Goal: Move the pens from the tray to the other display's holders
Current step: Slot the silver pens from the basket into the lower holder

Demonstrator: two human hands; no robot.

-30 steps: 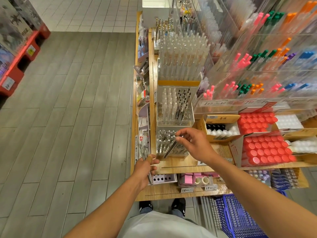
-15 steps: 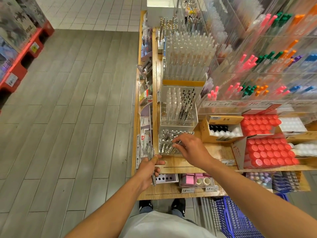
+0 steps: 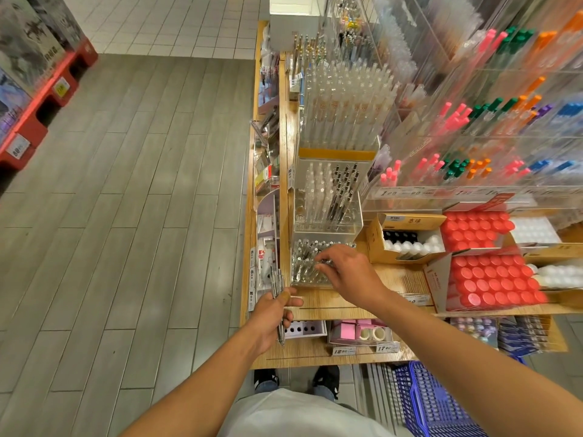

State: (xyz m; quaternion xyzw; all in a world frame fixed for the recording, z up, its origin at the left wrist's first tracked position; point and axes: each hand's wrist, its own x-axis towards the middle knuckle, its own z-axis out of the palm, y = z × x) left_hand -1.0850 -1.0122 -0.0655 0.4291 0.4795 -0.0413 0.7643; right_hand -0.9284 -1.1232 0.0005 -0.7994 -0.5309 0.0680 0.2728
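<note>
Over the clear tray [image 3: 310,263] on the wooden shelf [image 3: 362,304]: right hand [image 3: 350,272] now lowered among the lying pens [image 3: 304,252], fingers spread, nothing lifted; left hand [image 3: 273,316] clamped on a pen bundle [image 3: 277,298]; next pick likely beginning.

Open approach: bare strip of light wooden shelf top [image 3: 362,302], in front of the low clear pen tray [image 3: 310,263].
Behind: taller clear acrylic pen holder [image 3: 328,200].
Right: open cardboard box [image 3: 407,234].
</note>
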